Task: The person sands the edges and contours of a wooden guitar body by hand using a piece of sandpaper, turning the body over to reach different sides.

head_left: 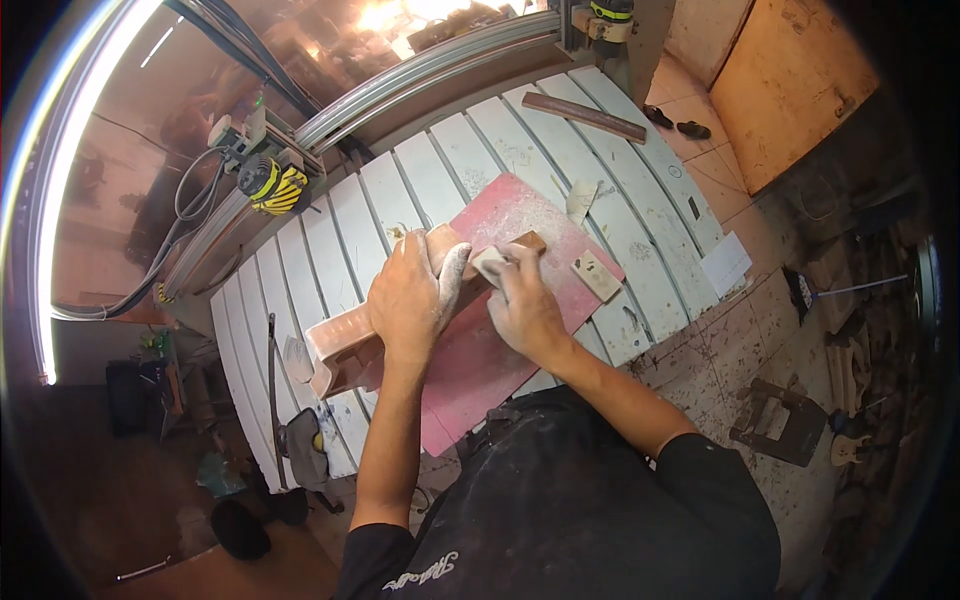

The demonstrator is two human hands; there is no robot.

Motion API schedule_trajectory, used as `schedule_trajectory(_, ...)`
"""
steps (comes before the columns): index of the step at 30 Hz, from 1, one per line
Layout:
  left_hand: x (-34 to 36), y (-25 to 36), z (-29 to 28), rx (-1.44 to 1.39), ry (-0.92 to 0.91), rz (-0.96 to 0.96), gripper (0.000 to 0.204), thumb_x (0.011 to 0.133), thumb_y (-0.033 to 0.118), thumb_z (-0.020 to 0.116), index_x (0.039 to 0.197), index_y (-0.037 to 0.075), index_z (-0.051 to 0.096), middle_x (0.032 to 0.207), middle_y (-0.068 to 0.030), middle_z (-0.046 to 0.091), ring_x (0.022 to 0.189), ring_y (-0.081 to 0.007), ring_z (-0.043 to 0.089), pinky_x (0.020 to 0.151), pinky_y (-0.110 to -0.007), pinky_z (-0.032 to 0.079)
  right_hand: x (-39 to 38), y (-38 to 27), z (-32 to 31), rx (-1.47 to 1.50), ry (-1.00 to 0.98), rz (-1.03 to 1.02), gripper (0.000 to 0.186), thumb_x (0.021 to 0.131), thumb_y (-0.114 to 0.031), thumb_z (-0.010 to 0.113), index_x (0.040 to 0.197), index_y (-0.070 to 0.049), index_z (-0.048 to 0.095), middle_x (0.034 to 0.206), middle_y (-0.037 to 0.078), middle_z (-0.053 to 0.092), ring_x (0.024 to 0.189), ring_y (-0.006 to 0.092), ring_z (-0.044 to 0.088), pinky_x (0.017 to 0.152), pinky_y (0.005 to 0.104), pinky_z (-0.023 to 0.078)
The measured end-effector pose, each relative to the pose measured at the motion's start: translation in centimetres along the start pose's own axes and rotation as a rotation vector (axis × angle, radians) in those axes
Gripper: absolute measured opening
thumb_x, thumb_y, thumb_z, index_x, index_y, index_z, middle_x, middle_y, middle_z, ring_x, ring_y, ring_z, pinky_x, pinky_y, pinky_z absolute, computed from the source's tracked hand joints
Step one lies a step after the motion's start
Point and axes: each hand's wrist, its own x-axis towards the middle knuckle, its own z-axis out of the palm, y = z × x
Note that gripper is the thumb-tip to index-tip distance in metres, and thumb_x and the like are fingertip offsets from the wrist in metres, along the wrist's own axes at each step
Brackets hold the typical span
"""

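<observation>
Currently: my left hand (408, 292) clamped over the wood (345, 332) | my right hand (522, 305) pinching a pale block (487, 263) near its right end | wood aslant across the pink board (475, 395), on the bench (430, 165) | if my left grip slackens, dust (512, 205) could let the wood skid.

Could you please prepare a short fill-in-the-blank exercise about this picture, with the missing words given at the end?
1. The left hand holds a long wooden piece, while a small pale block is in the ____ hand.
2. The flat board beneath the wooden piece is ____ in colour.
3. The table has a top made of ____ slats.
4. The striped cover on the machine is black and ____.

Missing words: right; pink; white; yellow.
</observation>
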Motion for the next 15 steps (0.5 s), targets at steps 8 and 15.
schedule_trajectory(8,-0.2,1.2,-0.7,0.072,-0.128,-0.040,0.074,0.086,0.059,0.073,0.129,0.000,0.062,0.105,-0.0204,0.073,0.093,-0.0416,0.070,0.078,-0.049,0.055,-0.2,0.4,1.8,-0.182,-0.098,-0.013,0.035,0.083,0.002,0.063,0.117,0.001,0.066,0.131,0.017,0.063,0.109,0.0415,0.065,0.090,0.0471,0.057)
schedule_trajectory(15,-0.1,0.8,-0.1,0.027,-0.008,0.014,0.053,0.078,0.048,0.084,0.098,0.003,0.063,0.088,-0.0158,0.068,0.080,-0.0375,0.069,0.069,-0.048,0.054,0.9,2.2,1.9,-0.112,-0.023,0.069,0.044,0.089,0.000,0.054,0.132,-0.002,0.065,0.130,0.021,0.067,0.116,0.0396,0.067,0.097,0.0463,0.056)
